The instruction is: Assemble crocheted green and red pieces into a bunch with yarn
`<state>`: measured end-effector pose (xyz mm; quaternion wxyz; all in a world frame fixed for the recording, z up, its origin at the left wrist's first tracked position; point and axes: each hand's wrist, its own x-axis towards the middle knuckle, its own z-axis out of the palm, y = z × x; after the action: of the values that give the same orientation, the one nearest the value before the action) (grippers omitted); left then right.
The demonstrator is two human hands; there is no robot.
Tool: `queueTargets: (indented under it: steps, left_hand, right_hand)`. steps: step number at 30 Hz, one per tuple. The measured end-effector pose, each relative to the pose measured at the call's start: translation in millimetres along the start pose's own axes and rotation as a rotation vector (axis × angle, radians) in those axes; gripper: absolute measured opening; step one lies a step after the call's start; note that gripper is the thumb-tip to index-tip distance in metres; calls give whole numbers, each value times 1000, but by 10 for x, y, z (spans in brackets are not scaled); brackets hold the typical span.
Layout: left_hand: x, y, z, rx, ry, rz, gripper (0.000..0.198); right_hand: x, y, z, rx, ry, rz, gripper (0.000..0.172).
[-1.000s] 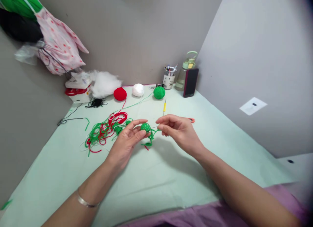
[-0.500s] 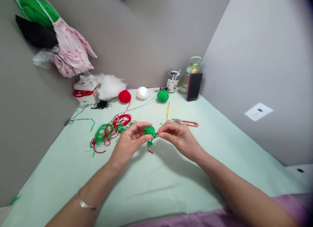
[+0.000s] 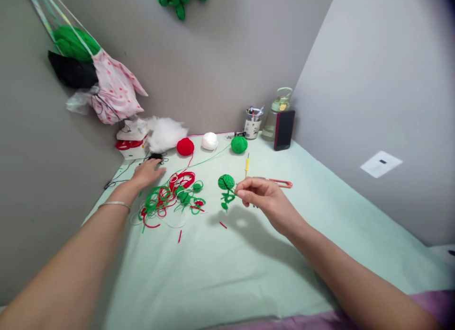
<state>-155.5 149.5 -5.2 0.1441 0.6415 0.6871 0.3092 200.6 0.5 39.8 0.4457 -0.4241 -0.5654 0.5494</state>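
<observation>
My right hand [image 3: 261,193] pinches a small green crocheted piece above the table. Its round ball-shaped head [image 3: 226,182] has a dark line across it, and small green loops [image 3: 227,199] dangle below. My left hand [image 3: 147,173] reaches out to the far left, fingers spread, beside a small tangle of black yarn [image 3: 155,156]; whether it touches the yarn I cannot tell. Between the hands lies a tangled heap of green, red and white yarn [image 3: 161,197], with small green crocheted bits [image 3: 184,196] at its right side.
Behind stand a red yarn ball [image 3: 185,147], a white one [image 3: 209,141] and a green one [image 3: 239,144]. A yellow-handled crochet hook [image 3: 247,165] and orange thread snips [image 3: 282,183] lie beyond my right hand. A phone [image 3: 284,130] leans on a bottle [image 3: 270,124] near a pen cup [image 3: 252,126].
My left hand has let go of the green crocheted piece and moved left and away, towards the black yarn. My right hand still holds the piece. The view has shifted slightly.
</observation>
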Motion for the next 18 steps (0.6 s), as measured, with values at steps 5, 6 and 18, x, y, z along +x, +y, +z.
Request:
queueTargets:
  steps: [5,6,18]
  left_hand:
    - [-94,-118,-140,-519,147,-136,30]
    - [-127,-125,-186,-618,157,-150,31]
    - [-181,-61,-594,-1020,213,-136,15]
  right_hand:
    - [2,-1,-21,21,7,-2,16]
    - [1,-1,-23,26,4,-3,16]
    - [22,46,-1,2,-3,27,17]
